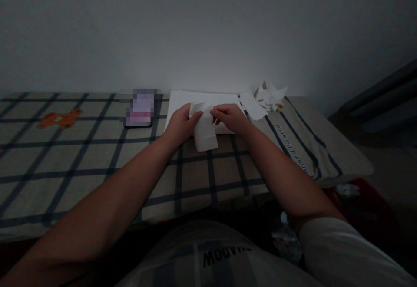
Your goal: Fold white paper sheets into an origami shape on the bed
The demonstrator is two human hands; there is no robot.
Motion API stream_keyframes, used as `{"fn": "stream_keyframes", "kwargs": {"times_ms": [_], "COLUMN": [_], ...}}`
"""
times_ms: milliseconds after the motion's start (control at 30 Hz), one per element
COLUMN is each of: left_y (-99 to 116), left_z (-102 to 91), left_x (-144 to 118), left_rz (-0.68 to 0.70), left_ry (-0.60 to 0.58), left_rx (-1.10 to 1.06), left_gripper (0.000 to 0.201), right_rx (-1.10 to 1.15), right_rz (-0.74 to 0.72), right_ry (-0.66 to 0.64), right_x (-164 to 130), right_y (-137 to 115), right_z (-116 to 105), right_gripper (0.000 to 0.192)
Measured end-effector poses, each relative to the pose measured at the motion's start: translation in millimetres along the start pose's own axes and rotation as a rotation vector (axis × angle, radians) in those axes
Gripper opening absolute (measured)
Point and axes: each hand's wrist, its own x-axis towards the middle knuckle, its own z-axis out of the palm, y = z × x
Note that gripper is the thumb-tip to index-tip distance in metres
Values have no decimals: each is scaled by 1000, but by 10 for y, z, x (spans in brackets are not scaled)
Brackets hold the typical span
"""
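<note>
A creased strip of white paper (206, 133) is held up in front of me, its lower end hanging free. My left hand (182, 122) pinches it along the left side, thumb on the near face. At its upper right edge, the fingers of my right hand (230, 117) are closed together on the paper. Beneath both hands lies a larger white sheet or pad (177, 100). Just right of that are a loose paper piece (252, 106) and a heap of folded, torn paper (269, 94).
A checked cloth (97, 161) covers the table against a pale wall (208, 31). A phone-like device (141, 109), its screen blurred, lies on the left, beyond an orange bear figure (60, 118). Below the right edge is a red container (368, 204).
</note>
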Motion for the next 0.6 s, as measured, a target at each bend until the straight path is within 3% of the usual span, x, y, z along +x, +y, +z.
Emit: {"fn": "stream_keyframes", "kwargs": {"times_ms": [233, 600], "left_y": [44, 22], "left_z": [-27, 15], "left_x": [-3, -19], "left_rz": [-47, -80], "left_ry": [23, 15], "left_rx": [-1, -254], "left_gripper": [26, 28], "right_rx": [57, 103], "right_rz": [9, 39], "right_ry": [6, 10], "right_x": [-4, -16], "right_y": [-3, -46], "right_z": [17, 5], "right_gripper": [33, 28]}}
